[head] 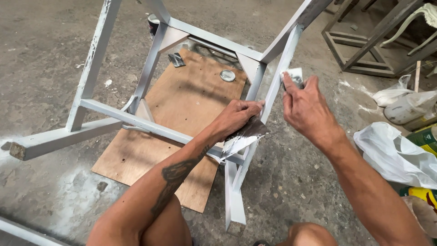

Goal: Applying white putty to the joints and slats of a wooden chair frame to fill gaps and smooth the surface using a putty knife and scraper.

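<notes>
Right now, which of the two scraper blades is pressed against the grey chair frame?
The small scraper in the right hand, pressed to the frame's rail. The larger blade hangs from the left hand.

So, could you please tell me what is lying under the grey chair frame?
Under the grey chair frame lies a plywood board on the concrete floor. A round lid and a small metal scraper rest on it. The left hand hides the board's right edge.

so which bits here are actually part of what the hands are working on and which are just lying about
In use:
- grey-painted chair frame, lying on the plywood board
- wide scraper blade smeared with filler, in the left hand
- small scraper, in the right hand, at the chair rail

Lying about:
- round lid on the board
- white plastic bags
- second grey frame
</notes>
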